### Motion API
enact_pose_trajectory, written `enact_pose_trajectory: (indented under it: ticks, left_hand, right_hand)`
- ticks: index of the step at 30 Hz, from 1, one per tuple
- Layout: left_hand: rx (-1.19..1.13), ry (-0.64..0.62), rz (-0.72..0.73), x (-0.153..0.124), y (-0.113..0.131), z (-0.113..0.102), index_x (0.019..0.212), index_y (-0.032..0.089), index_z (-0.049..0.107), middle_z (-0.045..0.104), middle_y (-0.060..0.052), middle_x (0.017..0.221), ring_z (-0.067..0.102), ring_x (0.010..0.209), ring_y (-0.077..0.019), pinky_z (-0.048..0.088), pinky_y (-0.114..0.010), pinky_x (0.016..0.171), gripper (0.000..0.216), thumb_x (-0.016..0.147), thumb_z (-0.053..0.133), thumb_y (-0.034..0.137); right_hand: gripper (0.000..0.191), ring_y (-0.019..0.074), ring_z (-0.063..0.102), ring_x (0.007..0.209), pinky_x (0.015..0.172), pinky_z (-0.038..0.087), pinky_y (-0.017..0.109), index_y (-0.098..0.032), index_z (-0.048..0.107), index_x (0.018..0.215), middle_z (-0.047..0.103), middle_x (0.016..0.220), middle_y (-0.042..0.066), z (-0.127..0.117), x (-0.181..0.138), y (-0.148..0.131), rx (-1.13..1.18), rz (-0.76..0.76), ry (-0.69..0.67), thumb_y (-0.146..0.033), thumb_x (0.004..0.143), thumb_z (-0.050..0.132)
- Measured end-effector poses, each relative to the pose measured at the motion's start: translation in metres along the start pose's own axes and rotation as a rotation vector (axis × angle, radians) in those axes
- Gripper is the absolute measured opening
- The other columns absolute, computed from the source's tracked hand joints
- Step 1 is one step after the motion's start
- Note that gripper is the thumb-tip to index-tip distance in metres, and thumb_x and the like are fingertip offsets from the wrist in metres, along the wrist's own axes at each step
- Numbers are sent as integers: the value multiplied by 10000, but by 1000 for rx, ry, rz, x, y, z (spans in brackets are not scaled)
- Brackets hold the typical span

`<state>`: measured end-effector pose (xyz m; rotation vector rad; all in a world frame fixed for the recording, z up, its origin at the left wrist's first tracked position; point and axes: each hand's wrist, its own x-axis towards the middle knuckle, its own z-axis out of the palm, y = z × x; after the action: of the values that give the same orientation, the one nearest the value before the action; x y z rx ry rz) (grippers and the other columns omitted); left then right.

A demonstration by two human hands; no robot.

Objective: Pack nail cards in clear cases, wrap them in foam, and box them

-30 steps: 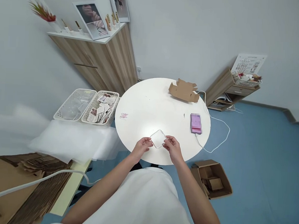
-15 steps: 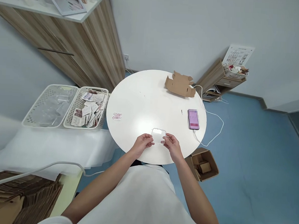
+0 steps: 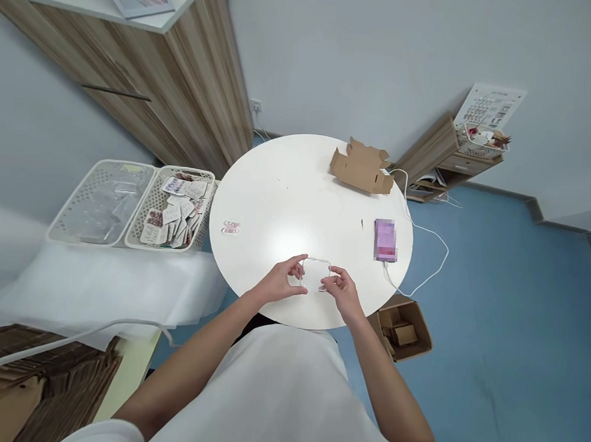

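Head view: one clear plastic case (image 3: 315, 274), roughly square, above the round white desk (image 3: 276, 210), near side. It sits between my left grip (image 3: 277, 284), spread along its left side, clamped or not I cannot tell, and my right grip (image 3: 343, 292), pinching its right.

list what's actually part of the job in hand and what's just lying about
Seemingly in use:
clear plastic piece, between the left hand and right hand

Apparently lying about:
unfolded cardboard
purple-screened device
small pinkish sheet
floor carton
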<state>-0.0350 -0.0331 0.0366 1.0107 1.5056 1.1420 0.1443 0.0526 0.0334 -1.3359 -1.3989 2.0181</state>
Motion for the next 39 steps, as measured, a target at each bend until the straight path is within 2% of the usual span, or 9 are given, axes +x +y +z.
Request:
enact_pose_trajectory:
  ticks: [3,6,8,11,17,26,32,35,39]
  left_hand:
    - [38,21,29,3,5,6,1172,277,496,570,2,782,548,736,-153,445,-320,792,675,542,732,225]
    - [57,-5,34,3,6,13,1189,268,476,558,1,780,542,740,-149,449,-332,798,675,563,726,239]
    - [61,-40,14,1,4,17,1213,259,447,546,3,798,545,750,-142,451,-340,803,696,575,724,253]
    - [53,-65,-18,-1,-3,24,1266,259,374,528,7,847,551,748,-125,451,-351,810,792,564,741,264]
    - [52,-49,-32,1,-7,39,1284,270,349,503,21,814,542,687,-100,460,-336,772,770,608,718,276]
    - [-5,-23,-64,7,-11,52,1296,259,345,515,1,844,523,737,-113,457,-330,771,777,612,714,241]
    - [-265,-42,-216,6,-17,56,1339,301,269,501,-60,1076,539,860,-139,467,-343,764,809,647,686,257]
    - [-348,17,-280,6,-20,58,1287,251,384,550,-56,984,561,827,-133,459,-341,772,645,698,641,301]
    - [-311,121,-320,7,-28,61,1053,163,585,597,-46,848,571,734,-120,452,-331,767,419,671,665,316]
  right_hand:
    - [708,150,616,743,765,473,385,-290,355,1237,539,1105,63,-13,1,-6,-152,-117,-93,-383,617,682]
    - [822,177,583,884,803,469,408,-353,322,1272,300,1368,82,-28,1,-10,-388,-316,-269,-318,561,733]
    - [704,184,564,908,816,468,428,-345,388,1233,275,1390,71,-36,4,-9,-513,-415,-342,-303,605,705]
    - [558,170,566,852,807,484,438,-314,435,1192,337,1356,77,-45,8,-5,-582,-489,-357,-298,677,647]
    - [529,158,584,793,777,506,414,-291,465,1163,388,1321,94,-55,17,-1,-548,-546,-360,-310,670,657]
    - [546,158,614,776,753,510,365,-257,521,1092,429,1273,103,-69,29,-7,-339,-413,-410,-310,588,725]
    - [486,193,615,855,686,520,330,-248,518,1068,483,1212,81,-67,36,-6,-250,-196,-373,-375,628,684]
    - [490,200,606,891,740,507,345,-251,525,1044,478,1209,72,-66,38,-6,-202,-177,-374,-363,603,708]
    - [510,181,627,806,779,493,390,-262,482,1122,495,1165,75,-63,43,-6,-121,-96,-337,-428,667,642]
